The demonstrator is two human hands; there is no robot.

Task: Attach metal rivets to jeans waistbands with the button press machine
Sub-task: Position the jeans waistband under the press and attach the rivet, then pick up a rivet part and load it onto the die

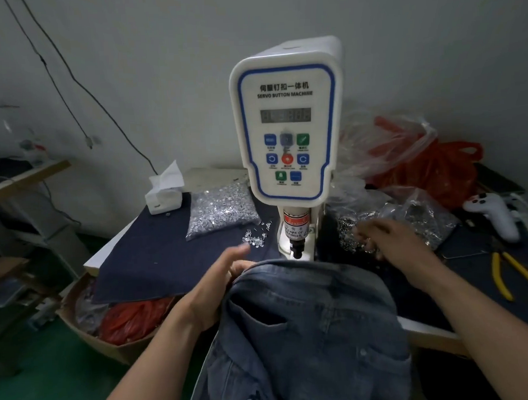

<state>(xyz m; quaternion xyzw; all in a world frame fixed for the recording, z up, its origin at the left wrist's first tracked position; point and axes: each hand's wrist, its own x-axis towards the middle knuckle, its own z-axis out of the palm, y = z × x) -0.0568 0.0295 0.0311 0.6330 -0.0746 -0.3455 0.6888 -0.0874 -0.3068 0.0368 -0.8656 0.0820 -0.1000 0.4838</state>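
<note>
A white servo button machine [286,123] stands at the middle of the table, its press head [296,243] just above the jeans. Blue jeans [307,325] lie in front of it, the waistband edge up near the press. My left hand [221,280] grips the waistband's left side, thumb stretched toward loose silver rivets [255,238] on a dark cloth. My right hand [388,239] hovers blurred over a pile of dark metal parts [349,232] right of the machine; its fingers look loosely spread.
A clear bag of silver rivets [220,209] and a tissue box [164,195] sit left of the machine. Plastic bags [421,159], a white game controller [493,212] and yellow-handled pliers [511,275] lie right. A cardboard box with red bags [123,324] stands below left.
</note>
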